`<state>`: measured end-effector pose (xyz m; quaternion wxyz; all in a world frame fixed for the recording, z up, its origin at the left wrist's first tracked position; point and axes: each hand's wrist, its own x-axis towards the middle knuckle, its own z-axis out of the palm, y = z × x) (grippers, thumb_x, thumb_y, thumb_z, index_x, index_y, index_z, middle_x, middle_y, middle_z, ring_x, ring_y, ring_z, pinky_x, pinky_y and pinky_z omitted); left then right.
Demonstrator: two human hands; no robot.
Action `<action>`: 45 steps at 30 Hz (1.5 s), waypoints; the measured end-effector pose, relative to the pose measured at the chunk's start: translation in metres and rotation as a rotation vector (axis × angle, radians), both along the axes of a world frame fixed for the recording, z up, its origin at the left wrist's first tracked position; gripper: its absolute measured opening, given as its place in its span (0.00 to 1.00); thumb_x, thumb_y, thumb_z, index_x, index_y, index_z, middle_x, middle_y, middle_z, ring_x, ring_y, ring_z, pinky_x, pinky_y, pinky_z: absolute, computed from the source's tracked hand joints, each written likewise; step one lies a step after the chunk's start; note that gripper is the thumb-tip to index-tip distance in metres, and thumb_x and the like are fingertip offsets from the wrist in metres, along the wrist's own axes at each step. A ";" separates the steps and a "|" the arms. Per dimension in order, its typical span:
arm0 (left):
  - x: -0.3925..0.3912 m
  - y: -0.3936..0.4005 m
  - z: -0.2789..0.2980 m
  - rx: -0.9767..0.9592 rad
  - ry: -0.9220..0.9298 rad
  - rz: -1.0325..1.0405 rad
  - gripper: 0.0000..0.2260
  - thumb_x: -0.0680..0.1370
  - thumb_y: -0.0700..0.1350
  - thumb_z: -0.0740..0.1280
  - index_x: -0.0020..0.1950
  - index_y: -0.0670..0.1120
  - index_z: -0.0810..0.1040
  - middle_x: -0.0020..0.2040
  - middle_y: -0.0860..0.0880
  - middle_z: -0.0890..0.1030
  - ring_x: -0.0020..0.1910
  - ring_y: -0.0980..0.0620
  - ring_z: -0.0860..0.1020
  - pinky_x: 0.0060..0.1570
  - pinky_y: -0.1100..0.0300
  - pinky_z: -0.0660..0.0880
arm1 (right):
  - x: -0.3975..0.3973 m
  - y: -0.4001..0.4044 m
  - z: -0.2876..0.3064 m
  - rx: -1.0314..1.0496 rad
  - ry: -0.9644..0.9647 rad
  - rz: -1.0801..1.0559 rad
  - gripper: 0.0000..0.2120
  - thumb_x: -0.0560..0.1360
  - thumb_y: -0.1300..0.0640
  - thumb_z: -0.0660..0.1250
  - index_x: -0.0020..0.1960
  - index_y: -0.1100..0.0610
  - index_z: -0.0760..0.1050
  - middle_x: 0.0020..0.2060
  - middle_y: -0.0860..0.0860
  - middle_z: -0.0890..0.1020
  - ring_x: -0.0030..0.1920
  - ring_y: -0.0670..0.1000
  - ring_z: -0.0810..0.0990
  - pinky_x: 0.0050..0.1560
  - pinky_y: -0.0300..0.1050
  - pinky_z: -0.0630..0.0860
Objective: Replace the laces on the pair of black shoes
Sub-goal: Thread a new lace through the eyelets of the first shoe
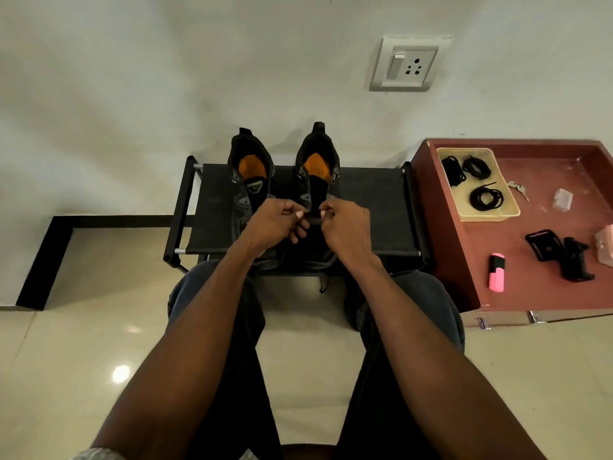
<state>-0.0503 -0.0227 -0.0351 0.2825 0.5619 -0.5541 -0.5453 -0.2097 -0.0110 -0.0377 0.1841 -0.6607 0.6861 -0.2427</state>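
Head view: a seated person looked down over both forearms at a low black rack (371,207) set against a pale wall.
Shoes: two black shoes with orange insoles stood side by side on the rack's fabric top, heels far, toes near; the left shoe (247,180) and the right shoe (317,167) were just apart.
Left hand: the left hand (275,227) hung over the gap between the shoes, fingers curled, thumb and forefinger pinching a short dark piece (313,218) above the right shoe.
Right hand: the right hand (345,227) was curled the same way and pinched the other end of that piece; whether it was a lace or part of the shoe could not be told.
Lace end: one thin dark lace tip (323,284) dangled below the near edge of the rack, under the right shoe.
Tray: a cream plastic tray (464,212) sat on the far left part of a red-brown table (537,293) to the right of the rack.
Tray contents: three coiled black laces (486,197) lay in it, two at the far end, one nearer.
Table, loose things: one pair of small keys (519,189) just right of the tray, one clear plastic piece (563,199) farther right, one black phone holder (560,254) nearer, one pink and black highlighter (496,272) near the front edge.
Wall: one white switch and socket plate (406,64) was fixed above the table's far left corner.
Floor: glossy cream tiles with a black skirting strip at left.
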 end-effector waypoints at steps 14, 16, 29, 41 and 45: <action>-0.008 -0.002 -0.006 -0.107 0.026 0.162 0.03 0.79 0.40 0.70 0.48 0.41 0.82 0.37 0.46 0.84 0.33 0.54 0.81 0.33 0.61 0.77 | 0.001 -0.005 0.000 0.190 -0.562 -0.028 0.05 0.76 0.58 0.72 0.50 0.57 0.85 0.42 0.50 0.86 0.45 0.47 0.84 0.50 0.47 0.81; -0.009 -0.001 -0.006 -0.115 0.037 0.167 0.04 0.79 0.40 0.70 0.49 0.39 0.82 0.38 0.46 0.84 0.33 0.53 0.81 0.34 0.62 0.77 | -0.001 -0.006 0.000 0.224 -0.618 -0.041 0.03 0.75 0.59 0.73 0.48 0.57 0.85 0.41 0.51 0.86 0.46 0.48 0.85 0.51 0.47 0.82; -0.015 -0.010 -0.020 -0.029 -0.080 0.313 0.10 0.81 0.35 0.61 0.57 0.42 0.80 0.50 0.45 0.82 0.47 0.53 0.81 0.52 0.57 0.80 | 0.002 -0.034 -0.032 0.026 -0.018 0.032 0.12 0.70 0.60 0.58 0.31 0.55 0.76 0.30 0.55 0.75 0.33 0.58 0.75 0.36 0.51 0.75; -0.021 -0.008 -0.024 -0.006 -0.217 0.252 0.14 0.81 0.35 0.61 0.64 0.41 0.79 0.44 0.52 0.80 0.42 0.49 0.79 0.42 0.56 0.77 | 0.006 -0.035 -0.033 0.180 -0.174 -0.045 0.08 0.73 0.60 0.70 0.40 0.51 0.86 0.43 0.51 0.83 0.50 0.56 0.79 0.48 0.52 0.78; -0.020 -0.007 -0.023 0.007 -0.212 0.231 0.14 0.80 0.35 0.61 0.65 0.41 0.79 0.44 0.51 0.80 0.45 0.42 0.81 0.51 0.47 0.79 | 0.011 -0.038 -0.032 0.351 -0.343 -0.184 0.15 0.70 0.60 0.67 0.28 0.45 0.79 0.42 0.52 0.83 0.56 0.60 0.75 0.54 0.54 0.73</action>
